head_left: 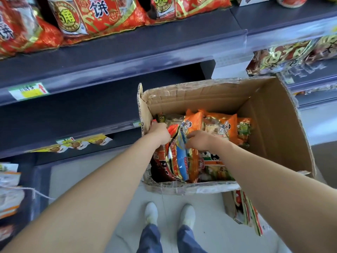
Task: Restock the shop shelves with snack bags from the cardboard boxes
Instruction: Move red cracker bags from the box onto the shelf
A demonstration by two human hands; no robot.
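Observation:
An open cardboard box (269, 125) stands on the floor in front of the shelves, partly filled with orange and red snack bags (224, 126). Both my hands reach into its left half. My left hand (160, 133) grips the top of a bag near the box's left wall. My right hand (199, 140) lies over a blue, red and gold snack bag (179, 159) standing on edge, fingers curled on its upper edge. The dark shelf (73, 114) level with the box on the left holds nothing where I see it.
Red and gold snack bags (94, 17) fill the upper shelf. More bags (284, 55) sit on the right-hand shelf unit. Yellow packets (73, 143) lie on a lower shelf at left. A second box (244, 210) with bags stands under the first. My white shoes (169, 214) are on the tiled floor.

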